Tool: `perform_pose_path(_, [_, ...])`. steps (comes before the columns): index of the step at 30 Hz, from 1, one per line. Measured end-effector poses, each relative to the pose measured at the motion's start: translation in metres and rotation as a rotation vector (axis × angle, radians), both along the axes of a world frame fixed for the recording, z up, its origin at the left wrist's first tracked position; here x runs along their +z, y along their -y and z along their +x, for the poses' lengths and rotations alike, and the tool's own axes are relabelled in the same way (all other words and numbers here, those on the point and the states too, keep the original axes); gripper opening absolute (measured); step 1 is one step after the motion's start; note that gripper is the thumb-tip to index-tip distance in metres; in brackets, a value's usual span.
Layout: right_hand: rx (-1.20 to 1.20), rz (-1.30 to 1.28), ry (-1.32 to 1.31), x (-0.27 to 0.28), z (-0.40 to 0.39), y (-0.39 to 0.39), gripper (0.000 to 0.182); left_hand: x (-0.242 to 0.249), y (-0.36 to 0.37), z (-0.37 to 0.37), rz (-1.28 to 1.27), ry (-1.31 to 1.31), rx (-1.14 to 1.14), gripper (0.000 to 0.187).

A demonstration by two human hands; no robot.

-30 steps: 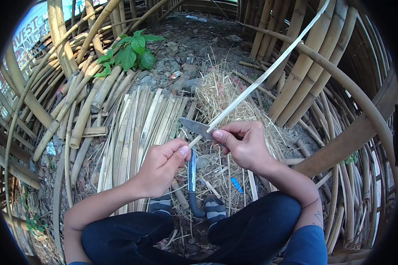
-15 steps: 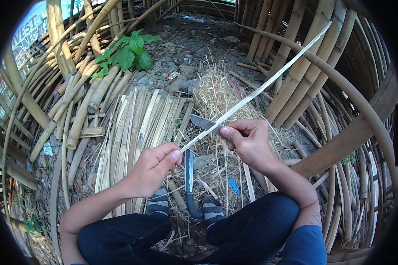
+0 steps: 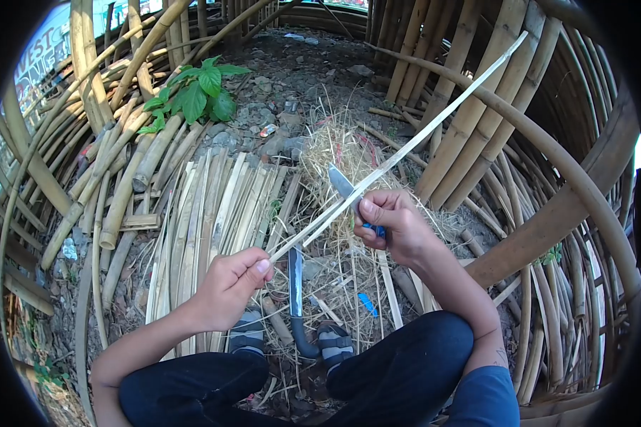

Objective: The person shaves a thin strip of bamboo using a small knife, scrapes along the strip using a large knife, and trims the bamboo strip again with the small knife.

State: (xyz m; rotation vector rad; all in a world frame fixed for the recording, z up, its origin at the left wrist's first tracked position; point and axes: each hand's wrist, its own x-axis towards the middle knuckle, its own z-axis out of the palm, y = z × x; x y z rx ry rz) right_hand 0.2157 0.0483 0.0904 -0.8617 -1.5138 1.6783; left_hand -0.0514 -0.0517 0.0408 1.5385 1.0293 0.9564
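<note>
While the left hand [image 3: 231,288] pinches the lower end of a long, pale, split-bamboo strip [image 3: 434,122], the right hand [image 3: 392,224] grips a short grey metal knife [image 3: 341,182] with a blue handle [image 3: 374,230] — its blade against the strip, tip upward. The strip slants up to the right, above a mound of dry straw-coloured shavings [image 3: 335,146]. Below, between the grey sandalled feet, stands a dark curved tool [image 3: 296,299] — its base not clearly determinable. Flat split-bamboo slats [image 3: 214,213] lie left of the shavings.
</note>
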Motion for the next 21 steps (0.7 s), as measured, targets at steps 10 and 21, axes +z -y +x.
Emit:
perform_pose_path(10, [-0.094,0.311,0.257,-0.018,-0.008,-0.01,0.025,-0.001,-0.002,0.004,0.035,-0.14,0.114,0.023])
perform_pose_path(21, [0.015,-0.203,-0.142,-0.007,0.012,0.003,0.024,-0.009,0.002,-0.003,0.216,-0.204,0.134,0.022])
